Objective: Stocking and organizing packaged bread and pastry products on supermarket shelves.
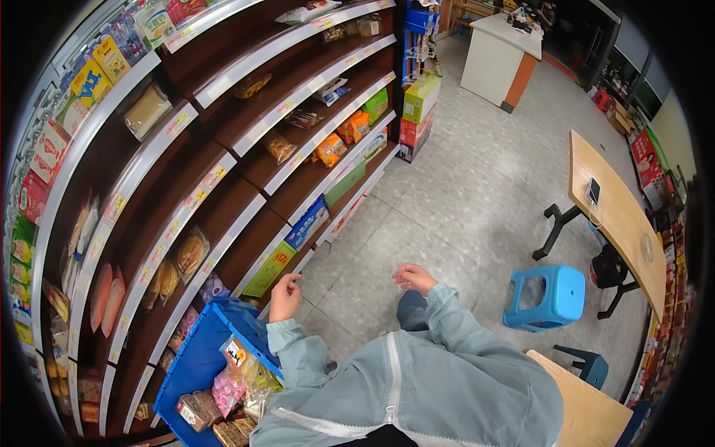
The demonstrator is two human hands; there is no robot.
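My left hand (285, 297) is raised with bent fingers beside the blue plastic crate (187, 366); nothing shows in it. Out over the floor, my right hand (414, 277) has loosely curled fingers and holds nothing visible. Inside the crate lie a pink-patterned bag (229, 389), clear packets of food and a packaged brown block (199, 410). Store shelves (234, 209) rise on the left, with a round packaged bread (191, 254), orange snack bags (330, 150) and a green-yellow box (270, 269) on them.
A blue plastic stool (570, 293) stands right of me, near a wooden table (620, 207) bearing a phone (594, 191). Another wooden tabletop (586, 399) is close at lower right. A white counter (491, 61) stands farther back, with a person (546, 14) behind it.
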